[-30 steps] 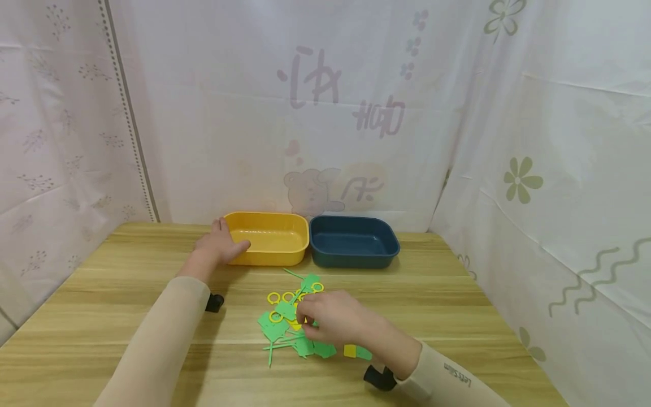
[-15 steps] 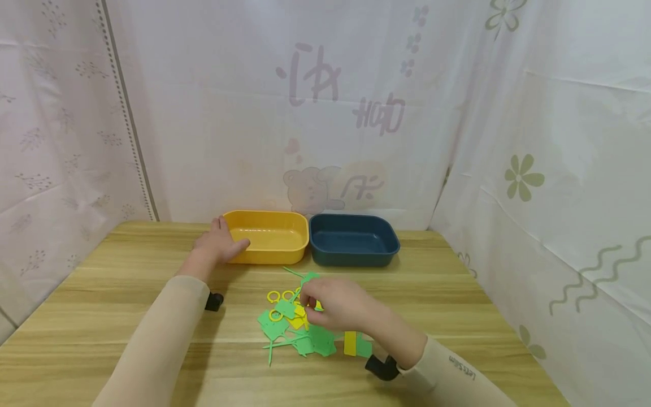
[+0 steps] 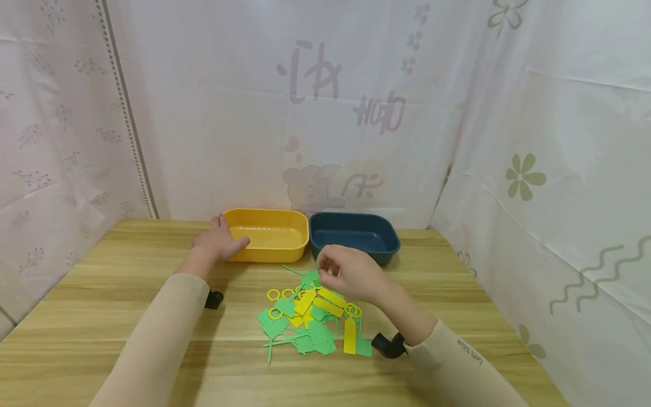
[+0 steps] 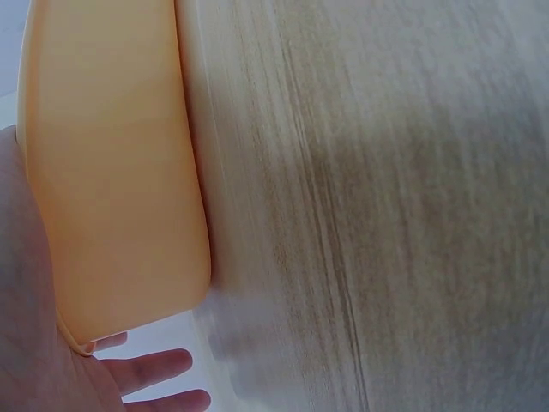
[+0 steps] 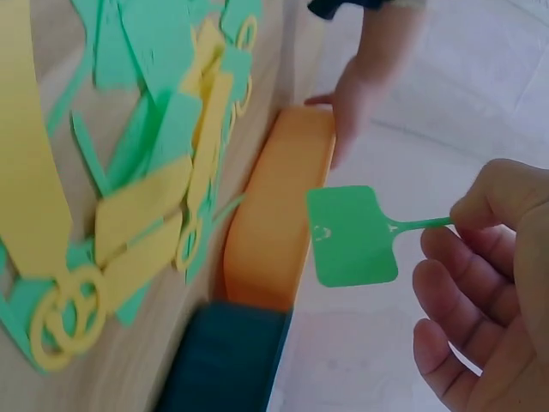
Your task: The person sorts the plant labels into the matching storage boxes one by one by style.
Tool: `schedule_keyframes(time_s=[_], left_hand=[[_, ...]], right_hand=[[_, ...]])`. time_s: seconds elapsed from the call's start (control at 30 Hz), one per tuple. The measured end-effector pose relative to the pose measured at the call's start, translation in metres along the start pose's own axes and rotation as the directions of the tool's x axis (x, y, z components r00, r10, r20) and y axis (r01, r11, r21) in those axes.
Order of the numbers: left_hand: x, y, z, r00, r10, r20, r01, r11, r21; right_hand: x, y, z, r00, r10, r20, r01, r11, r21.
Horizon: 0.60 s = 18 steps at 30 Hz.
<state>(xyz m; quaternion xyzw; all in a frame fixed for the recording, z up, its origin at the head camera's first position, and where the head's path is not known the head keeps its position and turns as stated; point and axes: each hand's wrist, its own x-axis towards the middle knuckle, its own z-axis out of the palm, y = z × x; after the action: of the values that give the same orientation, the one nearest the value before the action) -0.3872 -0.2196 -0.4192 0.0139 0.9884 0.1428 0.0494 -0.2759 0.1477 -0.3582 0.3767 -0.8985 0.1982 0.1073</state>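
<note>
"LetsSlim" on the right sleeve

The left tray and right tray stand side by side far back on the table, before the curtain; nearer, heaped tags lie before both.

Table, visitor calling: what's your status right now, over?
Right grip: pinching green tag by its stem. Left grip: resting on yellow bin. Nothing seen between tag and blue bin.

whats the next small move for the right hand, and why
Probably carry the flat green plastic tag over the dark blue rectangular plastic bin, since the right hand pinches its thin stem and hangs close before that bin.
</note>
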Motion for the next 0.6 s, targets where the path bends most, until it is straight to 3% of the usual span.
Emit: schedule_keyframes(time_s=[0.33, 0.6], left_hand=[[0.003, -0.002, 0.001, 1.000, -0.007, 0.010, 0.007, 1.000, -0.006], [0.002, -0.002, 0.001, 1.000, 0.002, -0.004, -0.002, 1.000, -0.003]], right_hand=[[0.011, 0.028, -0.016, 0.984, 0.167, -0.068, -0.160, 0.982, 0.097], [0.019, 0.043, -0.029, 0.968, 0.215, -0.129, -0.200, 0.973, 0.115]])
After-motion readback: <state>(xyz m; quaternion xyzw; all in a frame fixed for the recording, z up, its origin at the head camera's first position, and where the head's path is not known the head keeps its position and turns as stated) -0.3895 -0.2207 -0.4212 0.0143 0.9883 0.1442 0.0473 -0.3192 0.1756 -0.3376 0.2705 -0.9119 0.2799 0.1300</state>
